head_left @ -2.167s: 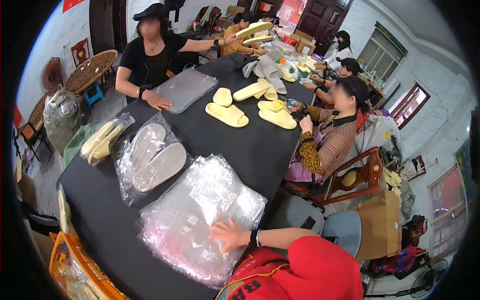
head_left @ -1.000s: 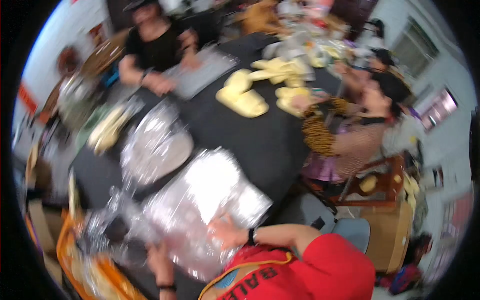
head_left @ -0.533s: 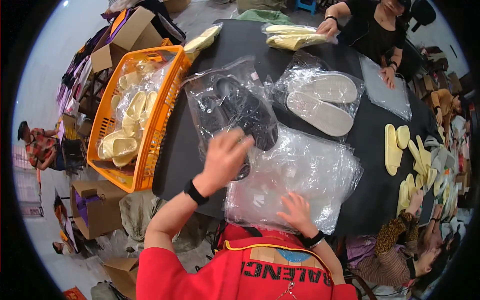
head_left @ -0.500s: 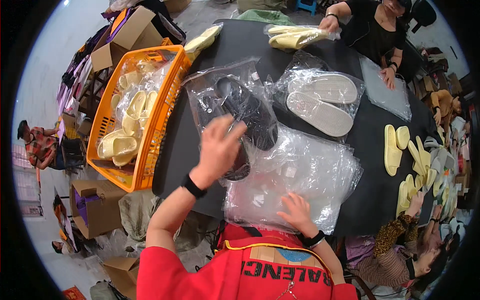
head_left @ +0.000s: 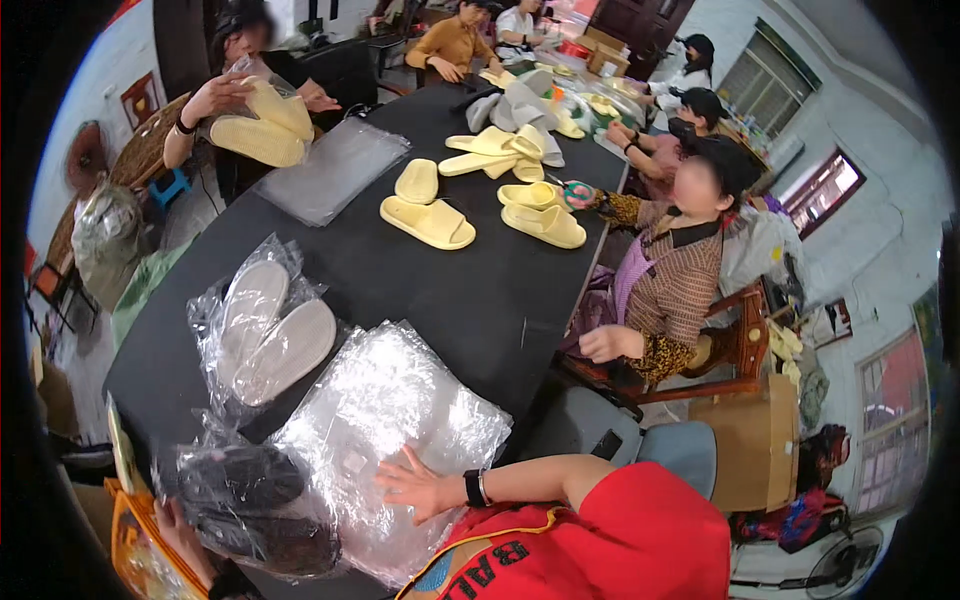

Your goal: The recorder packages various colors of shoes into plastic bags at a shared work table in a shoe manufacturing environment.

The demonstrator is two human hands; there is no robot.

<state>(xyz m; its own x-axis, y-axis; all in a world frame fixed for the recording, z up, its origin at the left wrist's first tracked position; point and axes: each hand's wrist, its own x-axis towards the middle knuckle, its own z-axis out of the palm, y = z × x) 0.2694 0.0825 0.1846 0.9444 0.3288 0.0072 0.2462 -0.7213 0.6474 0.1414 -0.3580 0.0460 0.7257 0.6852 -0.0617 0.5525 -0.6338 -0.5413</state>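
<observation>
My right hand [head_left: 420, 485] lies flat with spread fingers on a stack of clear plastic bags [head_left: 385, 385]. At the lower left, my left hand [head_left: 178, 535] is partly in view, its fingers stretched out between the orange basket and a bagged pair of dark slippers [head_left: 255, 505]. Whether it touches the bag is hard to see. Farther off on the black table lies a pair of pale grey slippers [head_left: 285, 345] in clear plastic, soles up.
An orange basket [head_left: 150, 545] stands at the lower left. Yellow slippers [head_left: 430, 222] and a bag stack [head_left: 335, 170] lie across the black table [head_left: 440, 300]. A co-worker [head_left: 690, 260] sits at the right edge with green-handled scissors; another [head_left: 240, 95] holds bagged yellow slippers. A grey chair [head_left: 590, 430] stands nearby.
My view has swung to the right. My left hand has moved from above the dark slippers to beside them, near the basket. My right hand stays on the bags.
</observation>
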